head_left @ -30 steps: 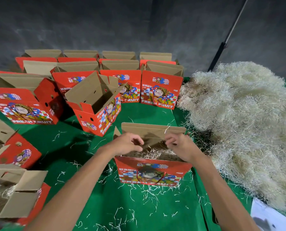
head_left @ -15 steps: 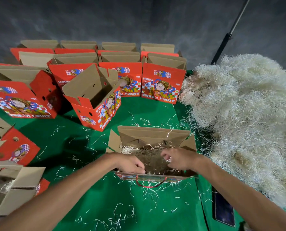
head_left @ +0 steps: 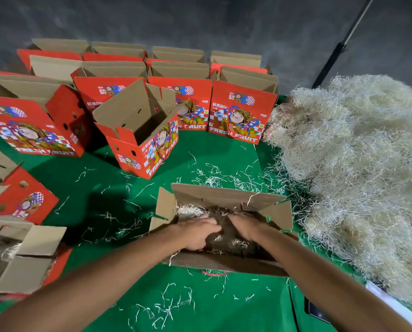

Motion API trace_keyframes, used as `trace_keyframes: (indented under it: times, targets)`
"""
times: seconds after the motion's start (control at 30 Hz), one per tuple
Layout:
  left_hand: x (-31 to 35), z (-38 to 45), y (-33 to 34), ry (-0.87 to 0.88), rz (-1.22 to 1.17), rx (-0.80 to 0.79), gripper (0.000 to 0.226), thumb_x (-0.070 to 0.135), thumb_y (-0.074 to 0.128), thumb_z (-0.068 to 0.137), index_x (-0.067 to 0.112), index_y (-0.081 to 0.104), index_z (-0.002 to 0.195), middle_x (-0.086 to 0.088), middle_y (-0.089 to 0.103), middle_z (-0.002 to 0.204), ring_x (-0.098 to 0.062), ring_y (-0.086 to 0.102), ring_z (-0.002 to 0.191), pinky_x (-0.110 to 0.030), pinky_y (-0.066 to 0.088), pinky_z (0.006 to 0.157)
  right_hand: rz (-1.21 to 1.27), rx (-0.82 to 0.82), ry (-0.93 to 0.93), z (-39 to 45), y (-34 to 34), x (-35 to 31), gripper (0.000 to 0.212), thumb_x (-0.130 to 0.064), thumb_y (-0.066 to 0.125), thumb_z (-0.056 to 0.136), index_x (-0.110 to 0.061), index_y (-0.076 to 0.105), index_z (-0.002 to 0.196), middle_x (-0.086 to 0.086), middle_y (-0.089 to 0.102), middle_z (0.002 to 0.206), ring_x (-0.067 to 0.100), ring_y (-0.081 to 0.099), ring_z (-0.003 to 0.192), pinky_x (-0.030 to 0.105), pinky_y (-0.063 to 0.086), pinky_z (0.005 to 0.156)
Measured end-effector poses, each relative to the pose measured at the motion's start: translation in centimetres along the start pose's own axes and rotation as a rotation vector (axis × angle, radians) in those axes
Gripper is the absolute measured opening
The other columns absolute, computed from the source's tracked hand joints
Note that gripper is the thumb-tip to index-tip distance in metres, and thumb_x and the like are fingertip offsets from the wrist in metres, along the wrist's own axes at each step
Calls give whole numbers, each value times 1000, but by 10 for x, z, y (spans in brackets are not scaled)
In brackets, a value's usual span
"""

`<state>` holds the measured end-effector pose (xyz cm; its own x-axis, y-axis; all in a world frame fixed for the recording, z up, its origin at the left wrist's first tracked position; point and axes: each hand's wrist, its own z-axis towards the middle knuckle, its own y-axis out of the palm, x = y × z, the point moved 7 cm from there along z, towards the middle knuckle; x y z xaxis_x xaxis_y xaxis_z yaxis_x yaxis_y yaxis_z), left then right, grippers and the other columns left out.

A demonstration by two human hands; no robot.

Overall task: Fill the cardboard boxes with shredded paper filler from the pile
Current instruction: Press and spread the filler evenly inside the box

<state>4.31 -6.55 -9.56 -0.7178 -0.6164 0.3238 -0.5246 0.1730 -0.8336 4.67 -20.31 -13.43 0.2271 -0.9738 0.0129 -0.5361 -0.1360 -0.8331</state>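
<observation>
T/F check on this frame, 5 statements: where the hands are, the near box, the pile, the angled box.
1. Both hands are inside the near open box. True: left hand and right hand rest on the shredded paper in it.
2. The filler pile lies left of that box. False: it lies to its right.
3. The angled box behind it is packed with filler. False: its visible inside shows bare cardboard.
4. Loose strands lie on the green cloth. True.
5. The near box's flaps are shut. False: they stand open.
</observation>
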Motion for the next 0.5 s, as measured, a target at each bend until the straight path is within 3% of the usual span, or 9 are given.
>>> trace_keyframes:
  times: [0.13,0.17,0.23,0.27,0.3,0.33,0.37,0.43,0.5]
  targets:
    - [-2,25,7,106,412,27,33,-5,59,82,14,66,108,-6,48,136,-27,32,135,-54,19,118,-47,42,-150,-1,-2,-3,31,-33,35,104,-18,59,116,9,56,126,28,49,129,41,37,110]
    - [-6,31,13,90,465,-17,32,-5,59,82,11,67,108,-9,45,143,-30,25,142,-58,13,120,-29,65,-152,-7,-3,1,35,-39,34,104,-20,58,120,6,52,133,26,45,133,43,34,113]
    - [-18,37,26,23,449,-102,33,-10,55,80,8,66,106,-11,40,148,-34,15,148,-62,8,119,15,149,-171,-21,-6,7,42,-50,33,103,-38,45,142,-12,25,153,18,31,137,47,22,119]
    - [-25,38,30,-12,403,-125,34,-12,51,80,7,65,105,-11,41,146,-34,15,147,-63,10,119,33,150,-229,-27,-1,0,43,-43,36,105,-45,36,147,-18,18,152,16,34,133,41,25,119]
    - [-30,39,31,-38,364,-136,34,-12,49,81,7,65,104,-10,44,141,-34,19,145,-63,16,118,67,111,-253,-25,4,-5,47,-25,38,106,-42,35,150,-16,24,151,13,47,121,26,36,110]
    - [-34,40,31,-51,333,-140,30,-9,49,85,8,65,104,-9,48,132,-33,26,141,-61,25,115,55,66,-204,-23,11,-9,47,-11,38,105,-30,42,148,-11,40,145,10,57,104,12,45,89]
    - [-38,40,30,-63,308,-140,25,-5,51,88,8,66,104,-7,49,123,-30,32,134,-57,33,111,211,-36,-104,-21,12,-10,40,-6,37,104,-16,51,141,-2,56,132,12,61,95,13,48,76]
    - [-45,44,30,-99,275,-160,19,2,52,93,5,66,106,-6,52,119,-27,35,133,-51,36,108,192,-149,138,-11,11,-4,32,-11,38,105,-5,60,127,10,64,124,25,63,110,31,54,87]
    - [-56,48,33,-176,341,-185,26,7,51,96,5,63,119,-10,52,138,-26,34,138,-41,34,111,90,-125,169,-3,14,2,34,-20,39,105,-7,60,128,12,60,132,31,57,122,44,49,98]
